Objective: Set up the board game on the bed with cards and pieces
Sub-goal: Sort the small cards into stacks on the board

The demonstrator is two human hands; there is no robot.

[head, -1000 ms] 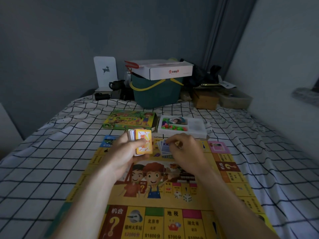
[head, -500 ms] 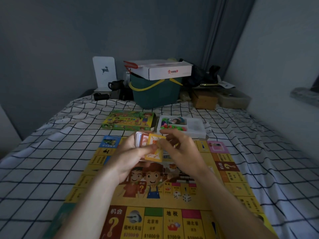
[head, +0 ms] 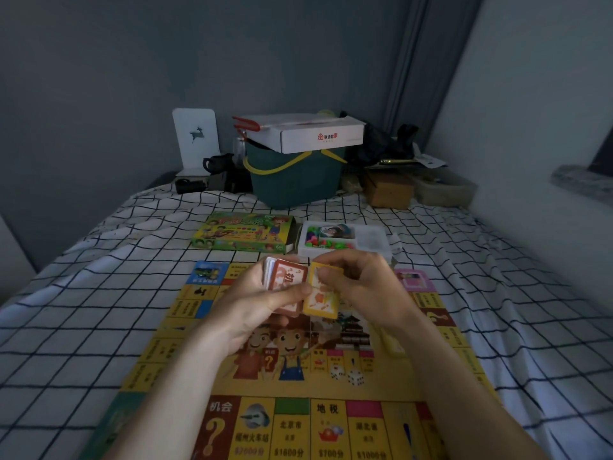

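The colourful game board (head: pixel 298 386) lies flat on the checked bedsheet (head: pixel 83 327). Above its far half my left hand (head: pixel 255 300) grips a stack of cards (head: pixel 285 287) with a red-backed card on top. My right hand (head: pixel 365 290) pinches a yellow card (head: pixel 320 298) just to the right of the stack, touching its edge. Two white dice (head: pixel 346 375) sit on the board's middle picture. The green game box (head: pixel 243 232) and a white tray (head: pixel 374 242) with small coloured pieces lie beyond the board.
At the head of the bed stand a dark green basket (head: pixel 295 180) with a white carton (head: pixel 311 132) on top, a white bookend (head: pixel 195 137), a brown box (head: pixel 388 189) and clutter. A wall runs along the right side.
My right hand came from the board to the stack and drew the yellow card sideways off it, which uncovered the red-backed card. Both hands rose slightly toward the tray.
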